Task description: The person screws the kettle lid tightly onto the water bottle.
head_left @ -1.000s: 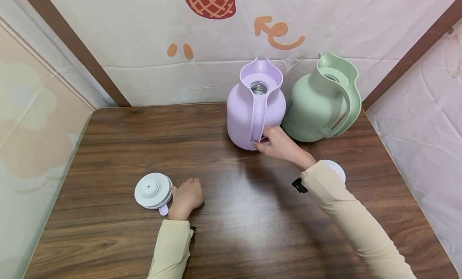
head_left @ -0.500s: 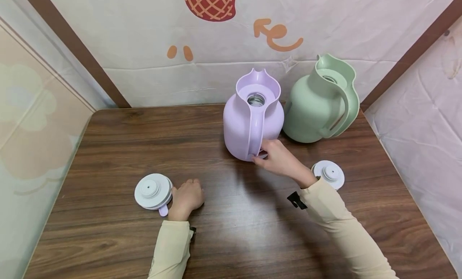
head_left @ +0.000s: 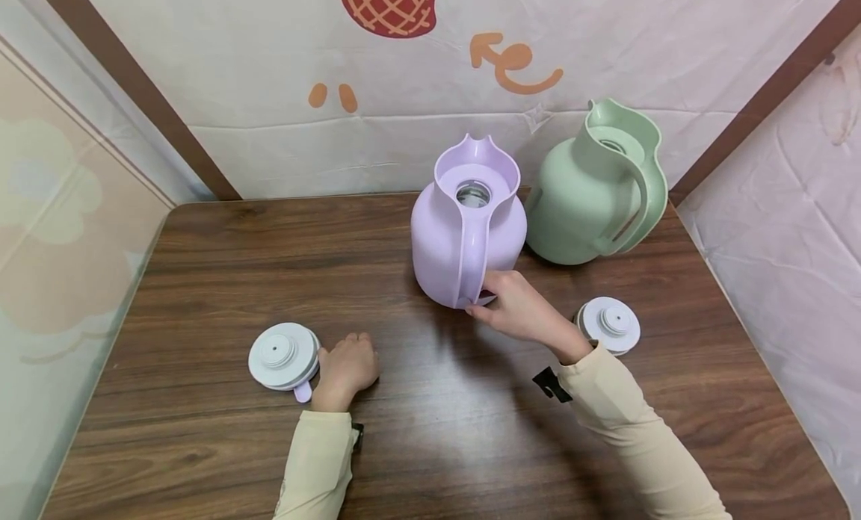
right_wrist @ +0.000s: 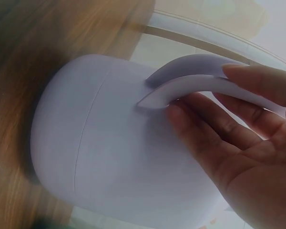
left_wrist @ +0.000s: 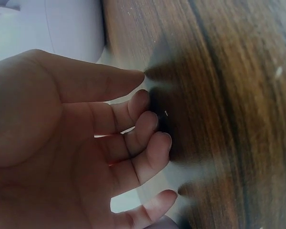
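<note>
A lilac thermos jug [head_left: 437, 243] with no lid on its mouth stands upright near the middle back of the table. Its handle [head_left: 473, 258] faces the front, and my right hand [head_left: 521, 307] grips the lower part of it; in the right wrist view the thumb and fingers [right_wrist: 195, 129] go round the handle. My left hand [head_left: 346, 370] rests on the table with loosely curled fingers and holds nothing, its fingertips [left_wrist: 159, 145] touching the wood. Just left of it lies a white round stopper lid [head_left: 282, 356] with a lilac tab.
Behind and right of the lilac jug stands a green thermos jug [head_left: 572, 199], also lidless. A second white stopper lid [head_left: 612, 324] lies beside my right wrist. A patterned cloth wall [head_left: 282, 161] borders the wooden table [head_left: 202, 281] at the back.
My right hand has drawn the lilac jug toward the front and slightly left, away from the back wall. The right-hand lid has come out from behind the sleeve. My left hand stays put.
</note>
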The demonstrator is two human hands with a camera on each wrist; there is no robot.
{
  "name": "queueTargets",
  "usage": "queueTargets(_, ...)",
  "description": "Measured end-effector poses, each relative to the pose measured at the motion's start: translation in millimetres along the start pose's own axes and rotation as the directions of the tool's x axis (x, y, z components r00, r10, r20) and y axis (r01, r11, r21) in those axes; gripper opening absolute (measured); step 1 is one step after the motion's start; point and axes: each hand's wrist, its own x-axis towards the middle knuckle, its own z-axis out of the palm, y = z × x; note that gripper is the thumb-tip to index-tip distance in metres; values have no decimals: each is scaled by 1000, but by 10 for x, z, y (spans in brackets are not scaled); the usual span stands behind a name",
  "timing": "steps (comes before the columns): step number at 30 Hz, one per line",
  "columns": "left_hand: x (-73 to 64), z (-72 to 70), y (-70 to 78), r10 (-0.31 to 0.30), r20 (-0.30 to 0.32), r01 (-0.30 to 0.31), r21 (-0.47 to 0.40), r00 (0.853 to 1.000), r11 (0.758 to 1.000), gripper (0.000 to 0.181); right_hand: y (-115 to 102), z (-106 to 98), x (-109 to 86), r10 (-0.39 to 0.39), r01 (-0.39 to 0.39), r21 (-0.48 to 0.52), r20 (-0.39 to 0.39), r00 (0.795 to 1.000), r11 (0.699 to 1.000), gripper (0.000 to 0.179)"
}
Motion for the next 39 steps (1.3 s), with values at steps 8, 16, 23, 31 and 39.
queueTargets(8,-24,-14,1,6,4,-6,8,1000,1000,32,0,22,-24,-7,7,18,-7,1000,1000,17)
queueTargets(16,-144,-202,-32,45,-96,-44,8,994,999,28,19,43,-36,-28,28,7,-39,999,1000,18)
queueTargets(23,-351,-544,-121,40,-249,-57,-62,968,996,31,49,65,-46,-37,37,4,-42,998,999,20)
queueTargets(31,-431,-796,-376,-45,-207,30,-75,977,997,47,46,53,-53,-56,56,7,-46,997,998,22)
queueTargets(39,-348,-783,-617,-85,-66,79,-89,994,993,67,63,62,-57,-61,62,16,-52,997,998,23)
